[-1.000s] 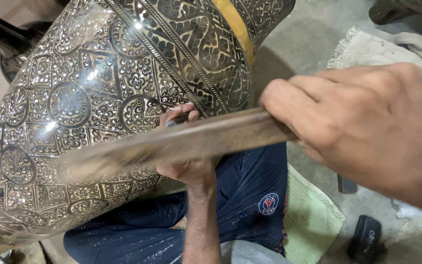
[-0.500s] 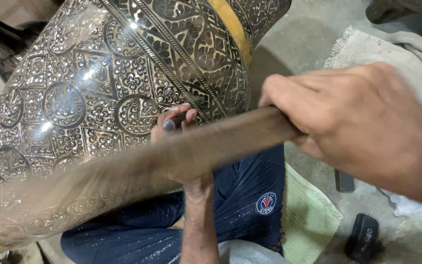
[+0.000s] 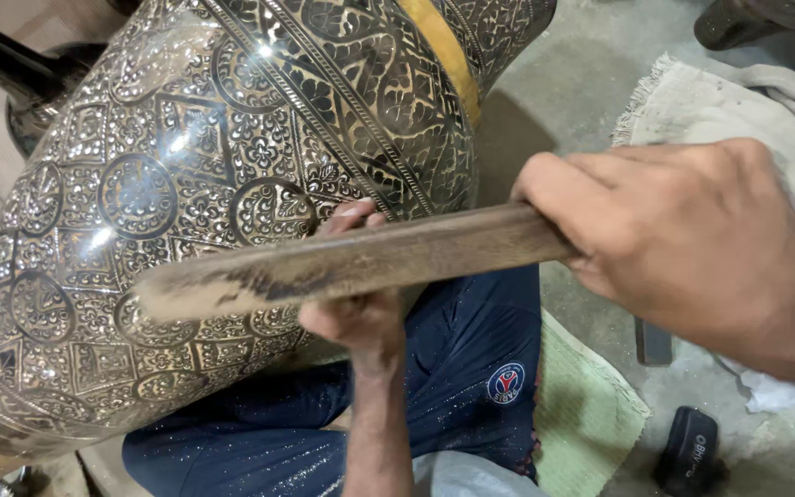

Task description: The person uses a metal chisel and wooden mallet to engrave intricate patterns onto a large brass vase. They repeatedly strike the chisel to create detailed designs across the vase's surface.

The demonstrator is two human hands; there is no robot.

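Glossy engraved metal vessel [image 3: 232, 184], matt wooden stick [image 3: 351, 262]

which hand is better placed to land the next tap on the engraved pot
Right. The right hand grips the wooden stick poised over the engraved metal pot; the left hand is pressed against the pot's surface.

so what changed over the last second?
The wooden stick in the right hand dipped left-end-down across the engraved vessel, then swung back up to near level. The left hand stayed against the vessel with a small tool; the right hand's grip held.
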